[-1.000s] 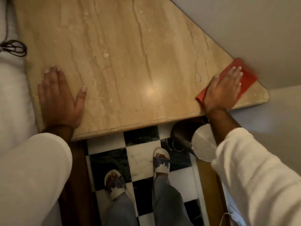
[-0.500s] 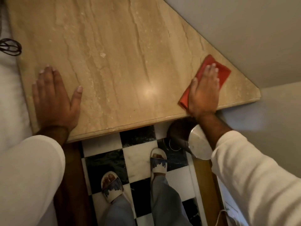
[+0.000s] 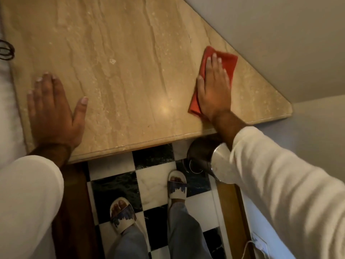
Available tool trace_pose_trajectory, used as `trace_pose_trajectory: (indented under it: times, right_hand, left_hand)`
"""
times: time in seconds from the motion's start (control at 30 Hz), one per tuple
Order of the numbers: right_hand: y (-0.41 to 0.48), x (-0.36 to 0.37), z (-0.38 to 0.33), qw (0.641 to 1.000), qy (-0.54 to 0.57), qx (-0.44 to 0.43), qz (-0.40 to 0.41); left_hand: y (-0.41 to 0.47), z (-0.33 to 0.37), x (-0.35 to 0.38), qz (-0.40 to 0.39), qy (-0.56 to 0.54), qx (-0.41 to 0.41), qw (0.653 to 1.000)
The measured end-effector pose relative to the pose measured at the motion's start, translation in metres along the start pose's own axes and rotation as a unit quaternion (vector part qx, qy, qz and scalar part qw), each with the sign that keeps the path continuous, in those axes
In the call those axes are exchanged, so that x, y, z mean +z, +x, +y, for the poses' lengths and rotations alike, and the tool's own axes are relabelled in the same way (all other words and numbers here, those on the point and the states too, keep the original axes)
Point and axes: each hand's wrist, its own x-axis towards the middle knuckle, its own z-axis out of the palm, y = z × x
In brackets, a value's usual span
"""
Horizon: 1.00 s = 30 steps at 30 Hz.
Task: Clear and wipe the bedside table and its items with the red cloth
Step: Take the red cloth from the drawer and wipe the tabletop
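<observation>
The bedside table (image 3: 130, 71) has a bare beige marble top that fills the upper half of the view. My right hand (image 3: 214, 90) lies flat on the folded red cloth (image 3: 226, 61) and presses it onto the marble near the table's right side, close to the wall. The cloth shows beyond my fingertips and beside my thumb. My left hand (image 3: 54, 111) rests flat, fingers spread, on the table's near left corner and holds nothing.
A grey wall (image 3: 280, 43) runs along the table's slanted right edge. A metal bin (image 3: 207, 156) stands on the black-and-white tiled floor (image 3: 119, 167) under the table's front edge, beside my sandalled feet. A black cable (image 3: 6, 51) lies at the far left.
My right hand has slid the red cloth leftward along the marble, away from the table's right corner. My left hand has stayed planted on the left corner.
</observation>
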Motion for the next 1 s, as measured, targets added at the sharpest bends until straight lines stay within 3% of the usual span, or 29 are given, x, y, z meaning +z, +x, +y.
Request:
trace_pose_trajectory:
  times: [0.2, 0.4, 0.57, 0.7, 0.87, 0.93, 1.0]
  right_hand:
    - [-0.044, 0.009, 0.040, 0.999, -0.007, -0.035, 0.017]
    - [-0.066, -0.003, 0.154, 0.984, 0.008, 0.155, 0.082]
    - [-0.061, 0.011, 0.108, 0.964, 0.052, 0.219, 0.140]
    - [-0.100, 0.036, 0.042, 0.993, 0.051, 0.028, 0.103]
    - [-0.092, 0.028, 0.103, 0.980, -0.043, -0.190, 0.030]
    - [-0.083, 0.021, 0.135, 0.987, -0.040, -0.150, 0.037]
    - [-0.076, 0.014, 0.164, 0.996, -0.009, -0.032, 0.080]
  left_hand:
    - [0.000, -0.005, 0.007, -0.011, -0.021, -0.012, 1.000]
    - [-0.002, 0.004, -0.003, -0.009, 0.003, -0.006, 1.000]
    - [-0.002, 0.007, -0.006, -0.021, 0.014, -0.006, 1.000]
    - [-0.002, 0.006, -0.004, -0.006, 0.011, -0.005, 1.000]
    - [-0.001, -0.002, 0.007, -0.003, -0.013, -0.005, 1.000]
    - [0.000, -0.005, 0.007, -0.010, -0.024, -0.014, 1.000]
    - [-0.001, -0.003, 0.003, -0.012, -0.006, -0.012, 1.000]
